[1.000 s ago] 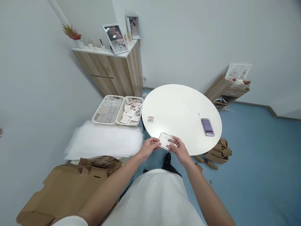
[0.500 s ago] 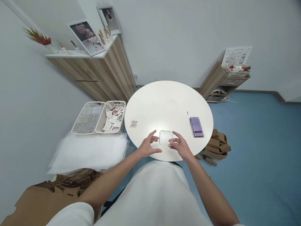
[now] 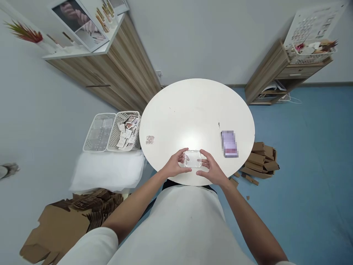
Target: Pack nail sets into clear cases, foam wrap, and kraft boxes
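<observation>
A clear, shallow plastic box (image 3: 192,159) is between my two hands near the front edge of the white round table (image 3: 193,106). My left hand (image 3: 176,164) grips its left side, fingers behind and thumb at the near corner. On the right side, my right hand (image 3: 211,169) has its fingers at the box's edge, the thumb apart below the near right corner. Fingers of both hands show through the clear plastic. A small sheet of nail-like pieces (image 3: 150,140) lies at the table's left. A pixelated purple item (image 3: 229,144) lies at the right.
Left of the table stand a white basket of cards (image 3: 126,131) and a basket of clear boxes (image 3: 99,132), above white sheets (image 3: 107,170). Flattened cardboard (image 3: 60,226) is at lower left. Brown boxes (image 3: 259,160) sit on the floor at right, cabinets behind.
My left hand has moved in from beside the box and now grips its left side. My right thumb has come away from the box. The camera view has shifted.
</observation>
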